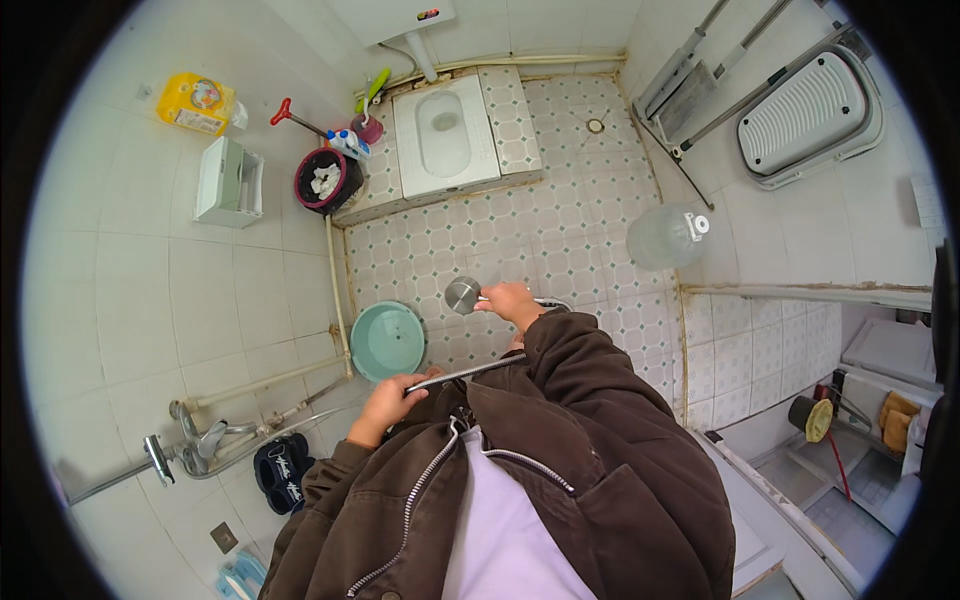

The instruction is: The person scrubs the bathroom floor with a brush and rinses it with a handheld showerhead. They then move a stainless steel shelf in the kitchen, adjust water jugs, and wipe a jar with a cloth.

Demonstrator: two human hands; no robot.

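Observation:
My right hand (511, 304) grips the handle of a round metal shower head (463, 295), held over the patterned tile floor (480, 240). Faint streaks of water appear above the tiles beyond it. My left hand (388, 405) is closed around the metal shower hose (465, 373), which runs across in front of my brown jacket. Just beyond my left hand, a green plastic basin (388, 341) stands on the floor near the left wall. The hose leads towards a wall-mounted mixer tap (201, 444) at the lower left.
A squat toilet (446, 135) sits on a raised tiled step ahead, beside a waste bin (322, 181) with paper in it. A large plastic water bottle (664, 236) stands right. Mops (675, 67) and a folded step stool (806, 116) are along the right wall. Slippers (281, 474) are lower left.

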